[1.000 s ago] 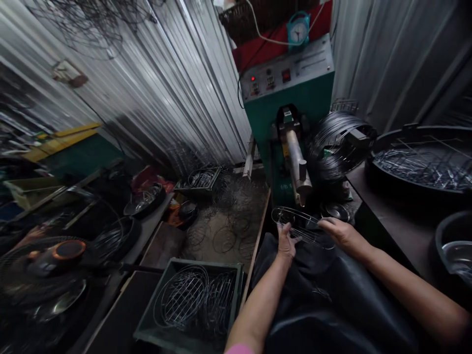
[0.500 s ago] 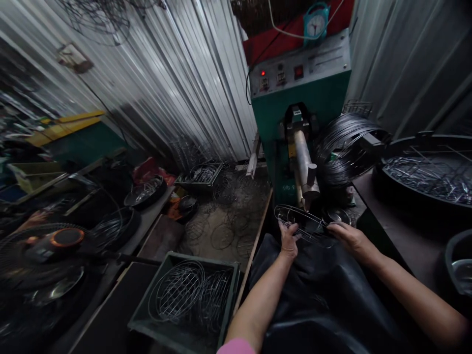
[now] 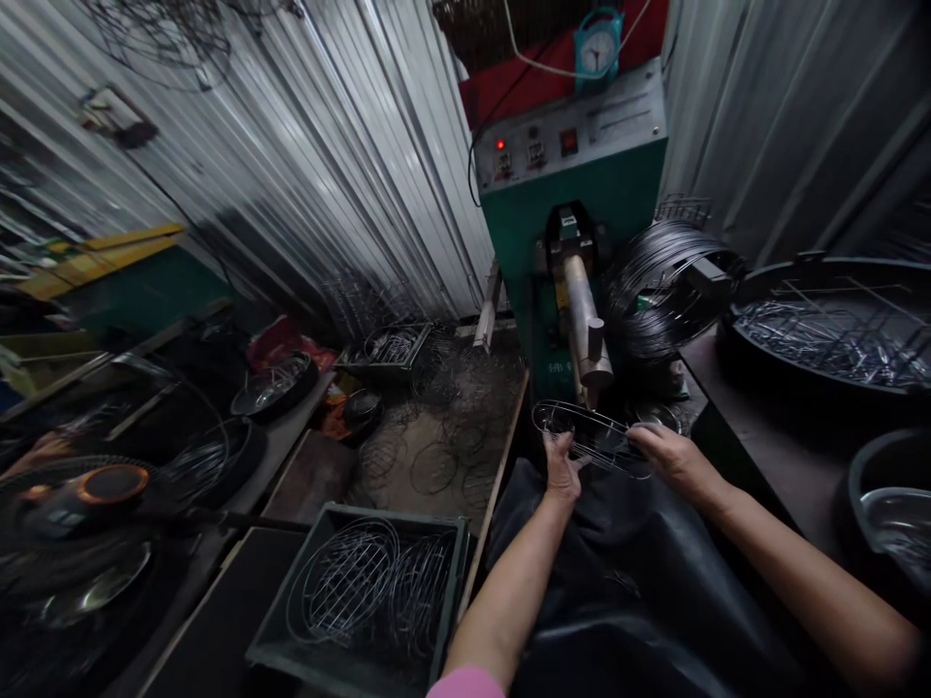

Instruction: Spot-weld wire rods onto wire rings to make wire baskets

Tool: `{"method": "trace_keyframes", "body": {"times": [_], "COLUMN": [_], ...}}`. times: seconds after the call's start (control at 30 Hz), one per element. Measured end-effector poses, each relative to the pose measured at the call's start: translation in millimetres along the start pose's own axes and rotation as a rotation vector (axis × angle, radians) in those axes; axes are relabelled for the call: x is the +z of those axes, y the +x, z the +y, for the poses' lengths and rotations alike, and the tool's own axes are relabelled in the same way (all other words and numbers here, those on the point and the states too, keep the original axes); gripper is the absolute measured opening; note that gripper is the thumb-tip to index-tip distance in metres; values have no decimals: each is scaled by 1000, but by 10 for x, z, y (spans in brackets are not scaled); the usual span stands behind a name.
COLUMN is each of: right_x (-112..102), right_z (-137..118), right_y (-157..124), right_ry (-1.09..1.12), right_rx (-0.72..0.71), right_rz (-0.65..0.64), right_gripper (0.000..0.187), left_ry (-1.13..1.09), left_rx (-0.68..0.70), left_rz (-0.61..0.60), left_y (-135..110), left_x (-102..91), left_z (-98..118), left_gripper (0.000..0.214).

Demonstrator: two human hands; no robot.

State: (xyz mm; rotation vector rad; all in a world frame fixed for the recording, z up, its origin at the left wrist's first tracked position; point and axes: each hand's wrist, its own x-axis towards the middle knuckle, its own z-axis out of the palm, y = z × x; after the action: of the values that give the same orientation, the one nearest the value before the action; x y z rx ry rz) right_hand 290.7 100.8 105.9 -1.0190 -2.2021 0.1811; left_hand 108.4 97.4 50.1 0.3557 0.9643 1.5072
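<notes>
A round wire rack [image 3: 589, 434] lies flat just under the metal arm [image 3: 582, 325] of a green welding machine [image 3: 574, 194]. My left hand [image 3: 562, 467] grips the rack's near-left rim, and my right hand [image 3: 673, 458] holds its right rim. Both forearms reach out over a black apron [image 3: 640, 582] on my lap. A coil of dark wire [image 3: 658, 291] sits to the right of the machine's arm.
A green crate [image 3: 364, 591] of finished wire racks stands at lower left. Loose wire rings litter the floor [image 3: 443, 436]. A black tub [image 3: 829, 325] of wire pieces and a metal bowl [image 3: 898, 514] sit on the right. A fan [image 3: 80, 504] is at far left.
The hands keep hold of the rack under the machine arm; only the head camera has shifted slightly, first right, then back left.
</notes>
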Motion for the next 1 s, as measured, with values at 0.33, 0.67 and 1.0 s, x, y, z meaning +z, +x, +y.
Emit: {"method": "trace_keyframes", "body": {"times": [0.33, 0.67, 1.0], "right_x": [-58, -80, -137], "right_z": [-84, -95, 200], "right_y": [429, 571, -261], "right_ry": [-178, -197, 153], "right_rx": [-65, 24, 286], "right_rz": [-122, -245, 60], "right_gripper": [19, 18, 43], "left_ry": [-63, -72, -75], "left_rx": [-124, -244, -257], "left_rz": [98, 145, 189], "left_y": [95, 65, 44], "left_x": [66, 97, 81], "left_z": [107, 134, 140], "left_gripper": [49, 34, 31]}}
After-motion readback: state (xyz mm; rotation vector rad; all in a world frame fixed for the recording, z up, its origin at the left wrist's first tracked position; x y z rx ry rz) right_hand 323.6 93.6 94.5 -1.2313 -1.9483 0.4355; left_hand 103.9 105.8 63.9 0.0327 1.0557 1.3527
